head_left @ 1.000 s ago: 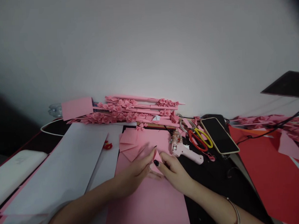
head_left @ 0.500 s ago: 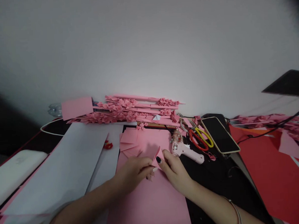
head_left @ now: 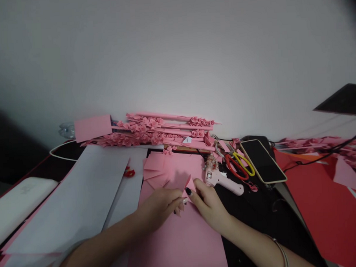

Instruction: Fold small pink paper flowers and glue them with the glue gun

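A small folded piece of pink paper (head_left: 190,183) is held up between my two hands, over a large pink sheet (head_left: 185,243). My left hand (head_left: 163,205) pinches its left edge, fingertips close together. On the other side, my right hand (head_left: 209,201) grips it with the dark-nailed thumb pressed on the front and the fingers behind, partly hidden. Several small pink paper squares (head_left: 154,163) lie fanned on the sheet just beyond my left hand. Past my right hand rests a pink glue gun (head_left: 225,181).
Red- and yellow-handled scissors (head_left: 241,166) and a phone (head_left: 263,161) lie to the right, before red sheets (head_left: 322,198). Pink paper flower stems (head_left: 148,129) are piled along the wall. White sheets (head_left: 77,197) and a white box-like device (head_left: 22,207) occupy the left.
Both hands keep hold of the folded pink paper in almost the same spot, with only slight finger movement. The whole view has shifted a few pixels.
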Demonstrator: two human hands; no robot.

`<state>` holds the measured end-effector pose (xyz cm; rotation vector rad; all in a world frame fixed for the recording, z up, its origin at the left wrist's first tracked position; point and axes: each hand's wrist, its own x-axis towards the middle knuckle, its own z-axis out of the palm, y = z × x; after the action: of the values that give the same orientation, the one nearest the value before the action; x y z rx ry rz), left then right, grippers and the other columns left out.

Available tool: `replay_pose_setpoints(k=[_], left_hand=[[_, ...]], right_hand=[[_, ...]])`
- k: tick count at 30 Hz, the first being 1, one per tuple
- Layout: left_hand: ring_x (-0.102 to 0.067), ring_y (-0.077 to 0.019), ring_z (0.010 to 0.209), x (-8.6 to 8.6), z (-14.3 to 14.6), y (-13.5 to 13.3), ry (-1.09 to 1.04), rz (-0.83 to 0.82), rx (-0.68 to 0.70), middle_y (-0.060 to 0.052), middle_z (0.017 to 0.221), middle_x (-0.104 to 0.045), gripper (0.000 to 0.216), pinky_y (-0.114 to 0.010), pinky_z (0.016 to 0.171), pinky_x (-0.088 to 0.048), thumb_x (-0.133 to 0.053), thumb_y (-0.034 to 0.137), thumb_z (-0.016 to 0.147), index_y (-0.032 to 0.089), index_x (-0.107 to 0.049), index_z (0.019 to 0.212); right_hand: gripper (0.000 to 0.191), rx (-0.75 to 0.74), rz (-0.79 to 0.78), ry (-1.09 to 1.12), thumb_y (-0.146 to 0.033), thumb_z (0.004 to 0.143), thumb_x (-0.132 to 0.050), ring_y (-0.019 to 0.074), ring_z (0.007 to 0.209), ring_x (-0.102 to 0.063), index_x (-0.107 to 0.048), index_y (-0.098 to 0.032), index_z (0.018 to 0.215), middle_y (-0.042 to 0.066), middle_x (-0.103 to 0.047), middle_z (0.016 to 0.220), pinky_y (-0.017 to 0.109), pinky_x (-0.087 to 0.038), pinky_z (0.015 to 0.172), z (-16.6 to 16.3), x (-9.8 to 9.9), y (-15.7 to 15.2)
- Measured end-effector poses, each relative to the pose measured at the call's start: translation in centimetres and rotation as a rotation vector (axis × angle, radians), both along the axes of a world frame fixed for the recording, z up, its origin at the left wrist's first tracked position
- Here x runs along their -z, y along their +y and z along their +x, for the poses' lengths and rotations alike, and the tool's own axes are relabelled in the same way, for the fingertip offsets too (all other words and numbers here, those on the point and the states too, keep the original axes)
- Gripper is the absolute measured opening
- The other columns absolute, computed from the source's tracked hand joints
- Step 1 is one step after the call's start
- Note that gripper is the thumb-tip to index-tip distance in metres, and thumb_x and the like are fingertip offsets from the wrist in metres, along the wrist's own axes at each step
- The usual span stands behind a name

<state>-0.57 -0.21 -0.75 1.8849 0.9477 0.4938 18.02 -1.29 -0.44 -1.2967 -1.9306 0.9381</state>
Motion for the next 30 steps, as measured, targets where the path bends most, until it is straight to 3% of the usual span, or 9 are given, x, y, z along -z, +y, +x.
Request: replay_pose_setpoints(k=[12,16,22,30], left_hand=[[-0.065,-0.0124,0.062,-0.8,0.2,-0.2,-0.031,-0.034,-0.018,0.000,0.065,-0.067,0.028,-0.019,0.061,-0.045,-0.042,0.023,0.092,0.017,-0.060,0.071],[-0.064,-0.0125,0.054,-0.8,0.5,-0.3,-0.133,-0.180,-0.059,-0.001,0.059,-0.064,0.031,-0.020,0.055,-0.048,-0.044,0.025,0.090,0.017,-0.056,0.063],[-0.056,-0.0104,0.042,-1.0,0.4,0.1,-0.300,-0.467,-0.065,0.001,0.050,-0.060,0.031,-0.019,0.044,-0.047,-0.056,0.035,0.084,0.016,-0.052,0.059],[-0.056,-0.0094,0.041,-1.3,0.0,0.4,-0.374,-0.543,0.018,0.001,0.051,-0.062,0.034,-0.020,0.046,-0.048,-0.059,0.042,0.082,0.015,-0.056,0.061]], right_hand=[[0.028,0.006,0.020,-0.011,-0.028,0.092,-0.042,0.0109,0.055,-0.029,-0.030,-0.022,0.067,-0.007,-0.029,0.060,0.024,-0.025,0.052,-0.1,0.0,0.0],[0.031,0.005,0.000,0.037,-0.030,0.092,-0.044,0.0108,0.054,-0.028,-0.031,-0.022,0.065,-0.007,-0.028,0.059,0.024,-0.024,0.052,0.0,0.0,0.0],[0.038,-0.063,-0.203,0.299,-0.044,0.094,-0.043,0.0098,0.051,-0.029,-0.040,-0.020,0.066,-0.007,-0.031,0.057,0.024,-0.024,0.049,0.2,-0.4,0.3],[0.037,-0.203,-0.479,0.531,-0.050,0.086,-0.058,0.0065,0.045,-0.031,-0.056,-0.015,0.075,-0.005,-0.045,0.057,0.020,-0.022,0.044,0.5,-0.4,0.9]])
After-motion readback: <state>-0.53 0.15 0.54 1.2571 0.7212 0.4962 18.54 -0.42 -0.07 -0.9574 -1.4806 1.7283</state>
